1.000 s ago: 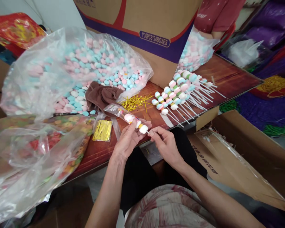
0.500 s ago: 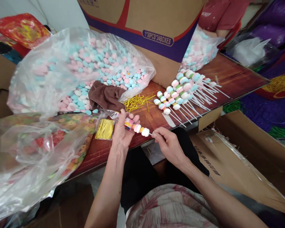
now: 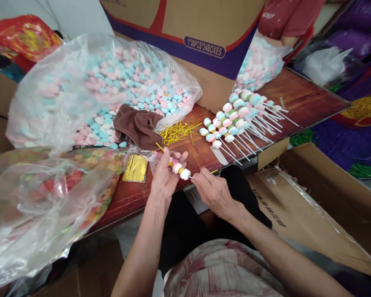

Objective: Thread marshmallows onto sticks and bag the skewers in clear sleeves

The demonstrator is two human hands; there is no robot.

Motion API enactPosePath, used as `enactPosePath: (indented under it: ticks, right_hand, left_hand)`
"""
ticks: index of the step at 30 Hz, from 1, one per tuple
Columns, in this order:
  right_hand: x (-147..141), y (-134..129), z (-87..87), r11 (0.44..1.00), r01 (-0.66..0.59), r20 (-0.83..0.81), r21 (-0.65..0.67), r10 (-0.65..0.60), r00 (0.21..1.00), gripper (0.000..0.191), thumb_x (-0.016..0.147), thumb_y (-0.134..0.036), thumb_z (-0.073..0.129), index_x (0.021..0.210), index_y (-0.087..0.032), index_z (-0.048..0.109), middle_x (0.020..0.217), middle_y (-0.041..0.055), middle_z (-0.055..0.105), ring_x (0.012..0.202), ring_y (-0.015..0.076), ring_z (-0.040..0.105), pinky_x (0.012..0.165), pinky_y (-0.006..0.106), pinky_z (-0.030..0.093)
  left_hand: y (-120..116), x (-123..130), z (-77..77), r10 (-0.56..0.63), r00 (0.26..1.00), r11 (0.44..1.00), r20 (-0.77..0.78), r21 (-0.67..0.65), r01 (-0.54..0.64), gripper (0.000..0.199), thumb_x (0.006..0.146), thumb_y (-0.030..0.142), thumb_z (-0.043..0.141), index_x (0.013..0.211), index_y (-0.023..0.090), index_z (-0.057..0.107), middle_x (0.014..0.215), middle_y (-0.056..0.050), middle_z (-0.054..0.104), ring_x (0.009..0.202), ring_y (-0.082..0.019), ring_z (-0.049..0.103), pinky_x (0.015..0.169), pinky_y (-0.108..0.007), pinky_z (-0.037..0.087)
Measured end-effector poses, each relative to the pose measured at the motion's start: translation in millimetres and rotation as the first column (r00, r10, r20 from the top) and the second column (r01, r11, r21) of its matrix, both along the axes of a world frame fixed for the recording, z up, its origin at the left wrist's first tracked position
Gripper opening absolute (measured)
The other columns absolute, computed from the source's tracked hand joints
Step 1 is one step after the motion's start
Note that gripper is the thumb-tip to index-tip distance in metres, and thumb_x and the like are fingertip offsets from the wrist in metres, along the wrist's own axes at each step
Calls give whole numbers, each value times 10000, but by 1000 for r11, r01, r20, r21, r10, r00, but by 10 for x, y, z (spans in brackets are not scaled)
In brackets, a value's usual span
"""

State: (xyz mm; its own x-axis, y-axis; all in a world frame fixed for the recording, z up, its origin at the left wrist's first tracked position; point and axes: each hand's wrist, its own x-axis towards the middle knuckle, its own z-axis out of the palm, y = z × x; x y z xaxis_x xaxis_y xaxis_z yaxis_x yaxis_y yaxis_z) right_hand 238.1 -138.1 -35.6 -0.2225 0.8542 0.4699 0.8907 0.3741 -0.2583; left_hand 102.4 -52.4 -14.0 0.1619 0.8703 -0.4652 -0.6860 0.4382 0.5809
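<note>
A candy skewer with white and coloured pieces lies across the palm and fingers of my left hand, its upper end inside a clear wrapper. Between them, my right hand pinches the skewer's white stick near the lowest white piece. A gold twist tie sticks out beside my right hand's knuckles. Just left of my left hand lies a packet of gold ties. Loose gold ties are scattered beyond my hands, beside a brown cloth.
Finished-looking skewers are piled at the right on the red table. A big bag of candies fills the left back. A large carton stands behind. An open box sits low right. Beyond the carton, a person's red sleeve shows.
My left hand has moved slightly right with the skewer. My right hand has turned and shifted a little left, and a gold tie now shows beside it.
</note>
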Motion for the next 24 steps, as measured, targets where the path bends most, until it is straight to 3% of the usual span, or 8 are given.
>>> enactPosePath:
  ticks: [6, 10, 12, 15, 19, 21, 24]
  right_hand:
    - [-24, 12, 73, 977, 122, -86, -174, -139, 987, 187, 1004, -195, 429, 946, -177, 606, 835, 51, 666, 689, 163, 605, 634, 269, 394]
    - [-94, 12, 139, 960, 62, -281, -275, -142, 949, 247, 1002, -205, 377, 1216, -170, 496, 1081, 113, 671, 894, 217, 665, 668, 296, 477]
    - [-115, 5, 175, 959, -2, -356, -283, -103, 929, 288, 998, -194, 354, 1264, -186, 465, 1140, 119, 648, 953, 217, 658, 719, 310, 507]
    - [-145, -5, 221, 955, -10, -364, -298, -104, 925, 299, 1002, -253, 381, 1274, -179, 478, 1109, 114, 633, 928, 215, 653, 719, 309, 517]
    - [-218, 15, 215, 944, 164, -201, -287, -227, 953, 451, 948, -493, 518, 1252, -160, 536, 1121, 132, 604, 827, 232, 656, 526, 271, 438]
    - [-245, 39, 188, 945, 211, -190, -250, -262, 946, 400, 945, -485, 535, 1189, -171, 581, 1094, 118, 607, 802, 215, 655, 498, 253, 403]
    - [-242, 71, 158, 961, 186, -278, -203, -239, 930, 254, 967, -386, 526, 1096, -191, 623, 1054, 91, 614, 815, 188, 648, 534, 242, 422]
  left_hand:
    - [-26, 25, 1, 21, 1000, 1000, -9, 0, -21, 261, 834, 350, 725, 736, 156, 581, 687, 1, 674, 794, -178, 732, 801, -314, 577]
    - [-30, 40, 4, 42, 999, 999, -30, -14, -43, 294, 826, 394, 726, 737, 153, 584, 732, -33, 705, 876, -218, 739, 847, -350, 571]
    - [-29, 25, 10, 42, 999, 999, -31, -21, -43, 301, 832, 405, 718, 740, 150, 587, 758, -48, 717, 903, -231, 739, 855, -356, 569]
    - [-39, 5, 20, 25, 999, 999, -34, -37, -27, 291, 854, 397, 694, 750, 147, 587, 760, -51, 722, 880, -231, 743, 858, -363, 570]
    - [-87, 28, 25, -19, 1000, 997, -23, -69, 18, 286, 828, 398, 725, 787, 143, 600, 779, -51, 735, 858, -223, 744, 881, -382, 574]
    - [-110, 42, 27, -54, 998, 995, -13, -80, 52, 290, 818, 406, 733, 818, 141, 616, 805, -63, 745, 891, -233, 741, 882, -387, 578]
    - [-122, 36, 35, -107, 994, 992, 14, -72, 108, 281, 853, 407, 694, 819, 135, 630, 804, -73, 747, 945, -247, 733, 884, -386, 583]
